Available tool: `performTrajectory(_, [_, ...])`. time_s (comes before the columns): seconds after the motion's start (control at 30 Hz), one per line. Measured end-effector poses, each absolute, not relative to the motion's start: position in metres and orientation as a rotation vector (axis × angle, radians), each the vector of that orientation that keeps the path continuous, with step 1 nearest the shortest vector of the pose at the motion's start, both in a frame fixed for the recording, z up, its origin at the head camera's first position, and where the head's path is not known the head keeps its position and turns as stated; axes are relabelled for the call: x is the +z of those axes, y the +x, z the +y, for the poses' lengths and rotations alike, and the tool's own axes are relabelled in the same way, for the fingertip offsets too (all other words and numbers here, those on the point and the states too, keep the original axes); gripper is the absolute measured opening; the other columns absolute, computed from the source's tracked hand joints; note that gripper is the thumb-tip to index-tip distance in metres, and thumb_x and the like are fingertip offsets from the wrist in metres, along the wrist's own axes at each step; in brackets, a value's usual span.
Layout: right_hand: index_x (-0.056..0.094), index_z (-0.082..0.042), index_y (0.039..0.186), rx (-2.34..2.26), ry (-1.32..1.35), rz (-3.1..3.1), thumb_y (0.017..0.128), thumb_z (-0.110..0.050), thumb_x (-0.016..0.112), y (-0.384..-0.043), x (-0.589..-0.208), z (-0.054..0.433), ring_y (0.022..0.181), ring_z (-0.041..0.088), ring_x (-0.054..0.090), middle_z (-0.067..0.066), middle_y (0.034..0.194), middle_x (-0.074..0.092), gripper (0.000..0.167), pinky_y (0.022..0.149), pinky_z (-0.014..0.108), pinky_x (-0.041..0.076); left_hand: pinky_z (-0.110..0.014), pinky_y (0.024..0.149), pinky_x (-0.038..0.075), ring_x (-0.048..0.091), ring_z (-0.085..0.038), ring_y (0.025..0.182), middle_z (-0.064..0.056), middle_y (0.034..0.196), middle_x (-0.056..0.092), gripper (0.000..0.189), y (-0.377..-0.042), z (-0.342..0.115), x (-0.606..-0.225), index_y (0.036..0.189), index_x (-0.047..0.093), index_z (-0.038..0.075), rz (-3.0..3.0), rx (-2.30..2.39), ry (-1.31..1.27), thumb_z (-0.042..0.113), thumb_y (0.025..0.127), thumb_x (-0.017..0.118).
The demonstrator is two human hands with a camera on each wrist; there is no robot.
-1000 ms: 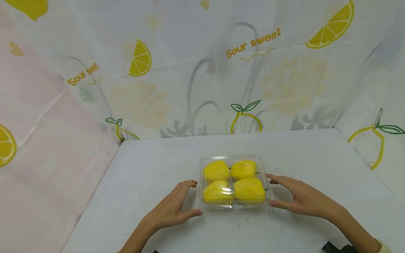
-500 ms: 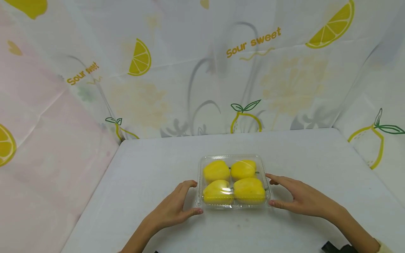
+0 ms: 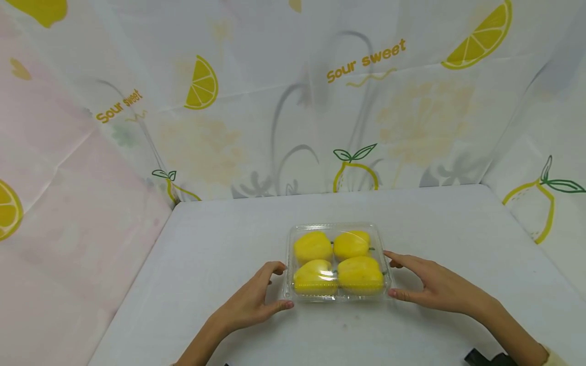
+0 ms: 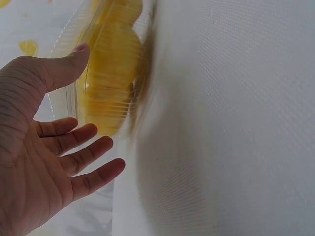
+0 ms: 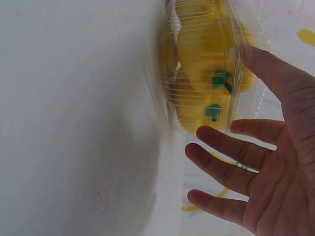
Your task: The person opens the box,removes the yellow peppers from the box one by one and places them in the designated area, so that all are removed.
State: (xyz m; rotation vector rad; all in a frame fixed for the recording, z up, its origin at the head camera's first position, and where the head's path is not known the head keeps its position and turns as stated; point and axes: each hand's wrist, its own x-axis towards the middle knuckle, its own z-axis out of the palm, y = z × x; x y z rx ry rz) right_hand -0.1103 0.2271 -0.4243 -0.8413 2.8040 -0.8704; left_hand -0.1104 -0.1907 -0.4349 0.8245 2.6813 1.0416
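Observation:
A clear plastic clamshell box (image 3: 335,225) rests closed on the white table, with several yellow bell peppers (image 3: 360,274) inside. Green stems (image 5: 220,78) show through its wall in the right wrist view. At the box's left side is my left hand (image 3: 247,301), thumb by the front corner and fingers spread, loosely bent. My right hand (image 3: 439,285) is at the opposite side, thumb and fingers apart, fingertips close to the rim. Neither hand is curled round the box. Whether the thumbs (image 4: 74,64) and fingertips actually touch the plastic, I cannot tell.
The white tabletop (image 3: 229,229) extends around the box to a lemon-print cloth (image 3: 293,117) at the back and sides. A black object (image 3: 487,358), partly cut off, shows beneath the right forearm at the bottom edge.
The left hand's upper fingers have bent slightly more at the box's side. The box and the right hand look unmoved.

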Motion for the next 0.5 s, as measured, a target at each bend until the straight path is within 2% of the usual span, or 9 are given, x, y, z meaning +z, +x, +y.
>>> performTrajectory(0.3, [0.041, -0.019, 0.15, -0.883, -0.855, 2.798, 0.088, -0.056, 0.066, -0.1113, -0.4265, 0.228, 0.111, 0.016, 0.06, -0.007, 0.126, 0.061, 0.076, 0.087, 0.046, 0.052, -0.035, 0.091, 0.049, 0.052, -0.017, 0.117, 0.006, 0.13, 0.049, 0.07, -0.1112, -0.1888, -0.4362, 0.135, 0.041, 0.015, 2.618, 1.169, 0.795, 0.046, 0.084, 0.077])
performTrajectory(0.5, [0.04, -0.018, 0.151, -0.887, -0.861, 2.79, 0.089, -0.056, 0.065, -0.111, -0.4262, 0.2278, 0.11, 0.016, 0.06, -0.008, 0.125, 0.061, 0.076, 0.087, 0.044, 0.052, -0.036, 0.088, 0.05, 0.055, -0.017, 0.111, 0.004, 0.125, 0.052, 0.065, -0.1118, -0.1884, -0.4384, 0.132, 0.044, 0.012, 2.575, 1.266, 0.799, 0.037, 0.083, 0.08])
